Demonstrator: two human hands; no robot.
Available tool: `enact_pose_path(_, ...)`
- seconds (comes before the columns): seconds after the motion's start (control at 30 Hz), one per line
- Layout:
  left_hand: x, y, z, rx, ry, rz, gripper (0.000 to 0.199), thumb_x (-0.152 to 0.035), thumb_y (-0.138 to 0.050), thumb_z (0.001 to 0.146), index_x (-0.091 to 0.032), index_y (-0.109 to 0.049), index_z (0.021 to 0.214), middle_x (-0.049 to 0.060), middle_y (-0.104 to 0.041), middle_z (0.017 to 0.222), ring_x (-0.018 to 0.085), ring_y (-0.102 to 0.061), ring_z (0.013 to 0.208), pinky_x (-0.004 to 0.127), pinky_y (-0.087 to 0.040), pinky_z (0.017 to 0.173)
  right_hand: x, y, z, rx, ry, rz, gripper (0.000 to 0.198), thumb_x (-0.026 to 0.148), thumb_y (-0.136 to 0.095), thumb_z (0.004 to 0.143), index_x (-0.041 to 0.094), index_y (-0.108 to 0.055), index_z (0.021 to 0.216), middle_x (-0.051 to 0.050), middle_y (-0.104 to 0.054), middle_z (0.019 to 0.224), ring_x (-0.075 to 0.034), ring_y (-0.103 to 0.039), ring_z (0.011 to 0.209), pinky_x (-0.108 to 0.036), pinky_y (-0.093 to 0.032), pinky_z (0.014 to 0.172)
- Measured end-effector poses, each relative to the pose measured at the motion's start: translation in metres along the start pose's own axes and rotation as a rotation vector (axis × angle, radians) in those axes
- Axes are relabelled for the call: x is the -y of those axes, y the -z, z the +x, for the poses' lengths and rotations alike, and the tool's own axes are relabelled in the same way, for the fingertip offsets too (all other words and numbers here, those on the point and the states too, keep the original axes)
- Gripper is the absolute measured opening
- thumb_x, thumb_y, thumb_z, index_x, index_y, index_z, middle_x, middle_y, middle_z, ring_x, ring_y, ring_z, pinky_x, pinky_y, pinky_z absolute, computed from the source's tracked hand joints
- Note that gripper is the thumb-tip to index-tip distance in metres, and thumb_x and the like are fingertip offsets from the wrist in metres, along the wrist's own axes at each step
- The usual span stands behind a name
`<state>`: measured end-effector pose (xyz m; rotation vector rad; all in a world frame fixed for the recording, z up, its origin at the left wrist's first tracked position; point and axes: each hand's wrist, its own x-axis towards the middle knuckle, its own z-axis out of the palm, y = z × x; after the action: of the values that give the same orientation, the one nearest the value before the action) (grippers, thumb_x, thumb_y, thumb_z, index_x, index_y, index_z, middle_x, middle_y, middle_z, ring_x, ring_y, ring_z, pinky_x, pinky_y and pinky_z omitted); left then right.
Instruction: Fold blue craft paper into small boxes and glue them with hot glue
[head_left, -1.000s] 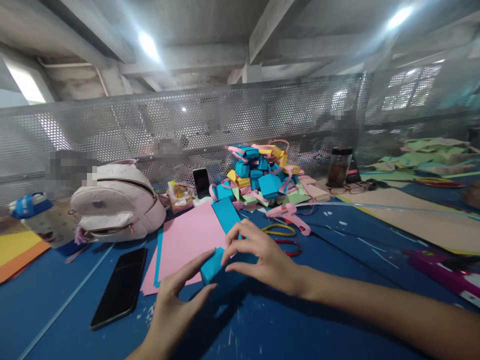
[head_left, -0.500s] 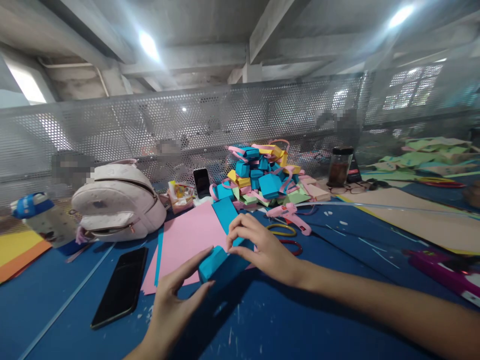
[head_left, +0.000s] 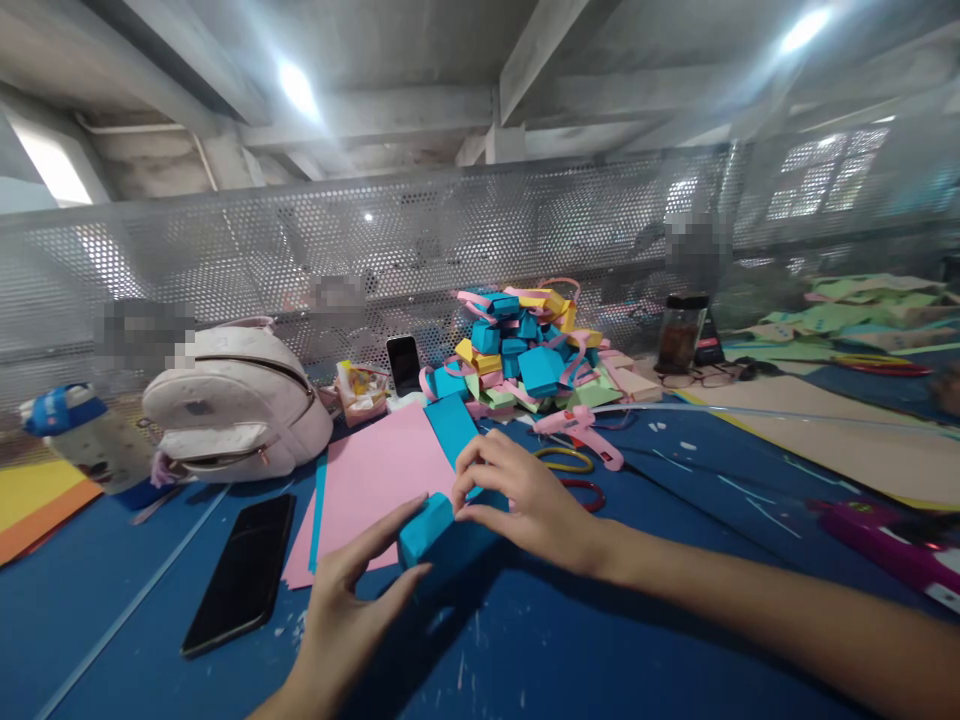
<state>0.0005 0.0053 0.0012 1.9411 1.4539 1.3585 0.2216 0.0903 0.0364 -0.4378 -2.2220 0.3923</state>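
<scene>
Between my hands, a small blue paper box (head_left: pixel 429 535) is held just above the blue table. My left hand (head_left: pixel 352 580) grips its left end between thumb and fingers. The fingertips of my right hand (head_left: pixel 517 495) pinch at the box's right edge; its right part is mostly hidden behind that hand. Pink paper sheets (head_left: pixel 382 465) lie beneath and behind the box, with a blue paper strip (head_left: pixel 450 425) on top of them. A pink glue gun (head_left: pixel 581 430) rests to the right of my right hand.
Scissors with a yellow handle (head_left: pixel 562 459) lie near a red handle (head_left: pixel 585 495). A heap of paper baskets (head_left: pixel 517 345) stands behind. On the left are a black phone (head_left: pixel 240 575), a white backpack (head_left: pixel 240 405) and a bottle (head_left: pixel 97 440). Beige sheets (head_left: pixel 817 430) lie at right.
Almost nothing has moved. My right hand's fingertips have shifted very slightly at the edge of the blue paper box, while my left hand keeps its grip.
</scene>
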Motion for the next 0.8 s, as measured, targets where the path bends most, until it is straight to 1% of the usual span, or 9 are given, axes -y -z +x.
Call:
enact_pose_path(0.1,-0.001,0.000,0.001,-0.001,0.014,0.000,0.042,-0.032,-0.074,0.080,-0.035,-0.069,0.121,0.002,-0.072,0.122,0.031,-0.067,0.114,0.050,-0.054,0.100,0.001,0.000,0.000,0.054,-0.052,0.033,0.003,0.019,-0.066,0.092,0.020,-0.063,0.091,-0.004,-0.058,0.101,-0.020,-0.052,0.100,-0.034,-0.041,0.091)
enact_pose_path(0.17,-0.001,0.000,0.001,-0.003,0.030,0.005,0.042,-0.032,-0.073,0.080,-0.034,-0.069,0.122,0.003,-0.072,0.123,0.032,-0.066,0.115,0.051,-0.053,0.101,0.000,-0.001,0.001,0.051,-0.082,0.084,0.004,0.018,-0.063,0.094,0.020,-0.060,0.091,-0.003,-0.057,0.101,-0.019,-0.052,0.103,-0.034,-0.041,0.093)
enact_pose_path(0.23,0.001,0.000,0.002,-0.004,0.049,0.002,0.042,-0.032,-0.072,0.081,-0.032,-0.069,0.122,0.004,-0.071,0.123,0.033,-0.065,0.116,0.052,-0.053,0.101,-0.003,-0.001,0.001,0.015,-0.103,0.130,0.006,0.017,-0.059,0.096,0.020,-0.058,0.091,-0.003,-0.056,0.101,-0.019,-0.052,0.102,-0.034,-0.041,0.093)
enact_pose_path(0.3,0.003,0.001,0.003,-0.009,0.062,-0.011,0.041,-0.033,-0.072,0.081,-0.030,-0.069,0.122,0.006,-0.071,0.124,0.033,-0.065,0.116,0.053,-0.052,0.102,-0.005,0.000,0.002,-0.039,-0.131,0.173,0.008,0.016,-0.056,0.097,0.021,-0.056,0.091,-0.003,-0.057,0.098,-0.019,-0.053,0.098,-0.034,-0.042,0.089)
enact_pose_path(0.4,0.007,0.002,0.006,-0.025,0.033,-0.026,0.040,-0.033,-0.070,0.083,-0.030,-0.068,0.123,0.006,-0.070,0.124,0.033,-0.065,0.116,0.053,-0.052,0.102,-0.006,0.002,0.003,-0.116,-0.166,0.211,0.007,0.018,-0.054,0.098,0.021,-0.056,0.091,-0.002,-0.060,0.092,-0.018,-0.055,0.090,-0.032,-0.044,0.081)
enact_pose_path(0.5,0.009,0.003,0.007,-0.030,-0.021,-0.020,0.040,-0.031,-0.070,0.084,-0.030,-0.067,0.124,0.006,-0.071,0.123,0.032,-0.067,0.114,0.052,-0.055,0.098,-0.003,0.002,0.002,-0.148,-0.132,0.220,0.008,0.018,-0.060,0.094,0.020,-0.059,0.086,-0.002,-0.062,0.087,-0.017,-0.056,0.085,-0.031,-0.044,0.076)
enact_pose_path(0.6,0.010,0.002,0.007,-0.046,-0.051,-0.011,0.040,-0.029,-0.070,0.083,-0.030,-0.067,0.123,0.007,-0.072,0.121,0.032,-0.069,0.111,0.051,-0.057,0.095,0.001,0.001,-0.001,-0.137,-0.090,0.226,0.010,0.015,-0.066,0.089,0.019,-0.061,0.081,-0.001,-0.063,0.081,-0.017,-0.057,0.081,-0.030,-0.045,0.074)
enact_pose_path(0.8,0.008,0.002,0.006,-0.052,-0.040,-0.004,0.040,-0.030,-0.071,0.083,-0.030,-0.068,0.123,0.006,-0.072,0.122,0.031,-0.068,0.112,0.050,-0.057,0.097,0.005,0.001,-0.003,-0.098,-0.064,0.203,0.011,0.013,-0.068,0.087,0.018,-0.062,0.080,-0.001,-0.063,0.079,-0.016,-0.058,0.080,-0.029,-0.045,0.072)
